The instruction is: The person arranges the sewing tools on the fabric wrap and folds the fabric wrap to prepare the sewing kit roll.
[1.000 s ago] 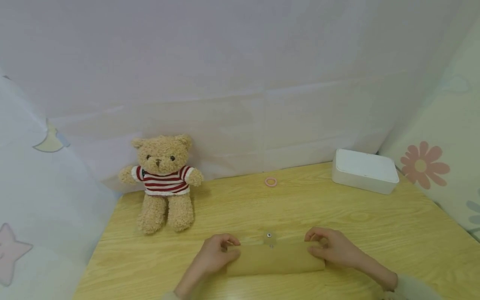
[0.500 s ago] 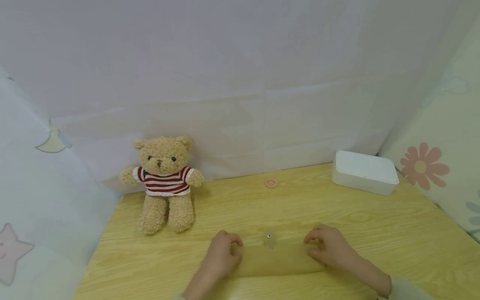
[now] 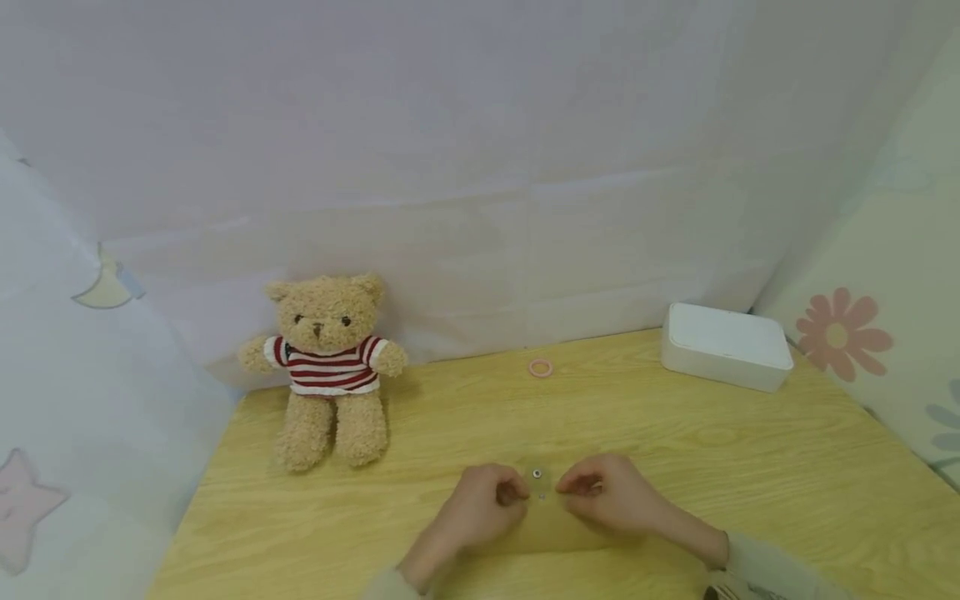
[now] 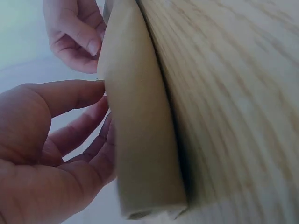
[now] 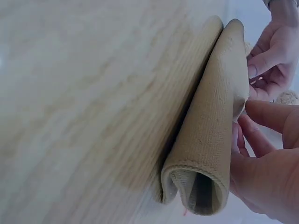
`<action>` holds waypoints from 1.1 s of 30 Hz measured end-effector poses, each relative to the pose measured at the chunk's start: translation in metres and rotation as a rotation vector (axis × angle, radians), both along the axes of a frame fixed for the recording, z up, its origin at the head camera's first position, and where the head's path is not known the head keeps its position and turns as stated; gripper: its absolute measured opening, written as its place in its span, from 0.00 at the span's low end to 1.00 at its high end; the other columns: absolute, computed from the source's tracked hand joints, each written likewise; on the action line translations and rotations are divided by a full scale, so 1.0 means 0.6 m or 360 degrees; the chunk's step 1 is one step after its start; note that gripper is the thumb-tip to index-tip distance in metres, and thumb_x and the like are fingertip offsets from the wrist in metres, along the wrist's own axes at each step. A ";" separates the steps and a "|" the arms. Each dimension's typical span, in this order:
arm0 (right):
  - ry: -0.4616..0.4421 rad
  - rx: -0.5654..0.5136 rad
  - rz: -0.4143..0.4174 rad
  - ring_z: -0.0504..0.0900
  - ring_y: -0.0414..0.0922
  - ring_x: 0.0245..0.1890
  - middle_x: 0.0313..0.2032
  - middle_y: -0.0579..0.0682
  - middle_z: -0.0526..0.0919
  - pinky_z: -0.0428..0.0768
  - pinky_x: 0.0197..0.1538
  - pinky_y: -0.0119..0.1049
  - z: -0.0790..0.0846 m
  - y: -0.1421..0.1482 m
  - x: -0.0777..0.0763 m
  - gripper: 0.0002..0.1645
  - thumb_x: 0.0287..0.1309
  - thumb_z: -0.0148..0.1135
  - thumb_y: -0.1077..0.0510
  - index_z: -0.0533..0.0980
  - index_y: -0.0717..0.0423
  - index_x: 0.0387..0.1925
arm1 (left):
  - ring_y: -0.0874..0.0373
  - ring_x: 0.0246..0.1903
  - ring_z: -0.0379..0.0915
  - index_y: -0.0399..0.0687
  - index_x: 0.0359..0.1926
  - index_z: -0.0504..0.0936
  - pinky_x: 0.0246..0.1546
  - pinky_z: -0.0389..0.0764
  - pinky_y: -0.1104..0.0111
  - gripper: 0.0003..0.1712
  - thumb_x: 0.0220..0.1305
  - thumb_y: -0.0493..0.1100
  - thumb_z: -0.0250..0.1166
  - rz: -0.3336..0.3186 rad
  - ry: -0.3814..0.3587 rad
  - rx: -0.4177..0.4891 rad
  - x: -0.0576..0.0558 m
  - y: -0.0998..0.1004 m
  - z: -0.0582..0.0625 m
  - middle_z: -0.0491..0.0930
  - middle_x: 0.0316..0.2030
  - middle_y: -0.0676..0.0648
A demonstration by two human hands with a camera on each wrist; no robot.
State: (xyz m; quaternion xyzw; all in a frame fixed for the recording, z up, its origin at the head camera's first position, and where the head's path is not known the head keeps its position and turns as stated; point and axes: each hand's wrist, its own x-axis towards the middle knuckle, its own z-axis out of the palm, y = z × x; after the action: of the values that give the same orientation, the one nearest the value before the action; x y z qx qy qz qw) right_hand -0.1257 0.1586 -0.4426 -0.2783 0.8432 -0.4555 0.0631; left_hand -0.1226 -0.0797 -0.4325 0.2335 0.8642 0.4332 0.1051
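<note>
A tan fabric pouch, folded into a long narrow strip (image 3: 546, 533), lies on the wooden table in front of me. From the middle of its far edge sticks out a small tab with a metal snap button (image 3: 537, 473). My left hand (image 3: 486, 507) pinches that edge just left of the tab, fingers curled behind it. On the tab's other side my right hand (image 3: 617, 498) pinches the same edge. The right wrist view shows the strip's end (image 5: 198, 186), where stitched layers curl into an open loop. Both hands cover parts of the strip in the head view.
A teddy bear (image 3: 330, 367) in a striped shirt sits at the back left against the draped wall. A pink ring (image 3: 541, 368) lies near the table's back edge. At the back right stands a white box (image 3: 726, 346).
Both hands have slid inward along the strip's far edge, from near its two ends to either side of the snap tab. The strip has stayed about where it was.
</note>
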 end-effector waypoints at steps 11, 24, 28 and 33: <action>-0.0178 0.0099 -0.0060 0.78 0.34 0.25 0.26 0.39 0.82 0.76 0.31 0.29 0.004 -0.012 -0.018 0.05 0.51 0.71 0.54 0.83 0.50 0.28 | 0.65 0.27 0.71 0.44 0.34 0.84 0.29 0.74 0.71 0.07 0.57 0.42 0.68 0.0088 -0.0082 -0.0005 -0.009 0.011 -0.001 0.79 0.27 0.53; -0.0450 -0.0001 -0.0084 0.80 0.40 0.25 0.27 0.47 0.82 0.79 0.29 0.33 0.021 -0.020 -0.029 0.10 0.48 0.72 0.61 0.81 0.61 0.33 | 0.56 0.30 0.76 0.29 0.46 0.79 0.30 0.81 0.64 0.22 0.50 0.35 0.72 0.0248 -0.0588 0.0135 -0.032 0.016 0.004 0.79 0.33 0.46; -0.0496 -0.0022 -0.0086 0.80 0.41 0.23 0.27 0.48 0.82 0.79 0.28 0.33 0.026 -0.022 -0.028 0.11 0.47 0.72 0.63 0.81 0.63 0.33 | 0.56 0.28 0.75 0.31 0.45 0.78 0.29 0.81 0.64 0.21 0.50 0.34 0.71 0.0207 -0.0647 0.0149 -0.035 0.016 0.010 0.79 0.30 0.46; -0.0474 0.0013 -0.0109 0.80 0.42 0.24 0.27 0.49 0.80 0.80 0.28 0.34 0.028 -0.024 -0.027 0.14 0.45 0.74 0.63 0.81 0.63 0.36 | 0.57 0.25 0.73 0.37 0.41 0.78 0.25 0.79 0.67 0.17 0.49 0.33 0.72 0.0188 -0.0679 0.0179 -0.036 0.015 0.011 0.76 0.27 0.46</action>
State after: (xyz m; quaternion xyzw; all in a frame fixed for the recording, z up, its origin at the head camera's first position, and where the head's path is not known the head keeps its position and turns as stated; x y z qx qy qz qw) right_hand -0.1418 0.1443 -0.4255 -0.1785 0.8353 -0.4903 0.1731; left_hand -0.1444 -0.0705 -0.4256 0.0913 0.8091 0.5256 0.2466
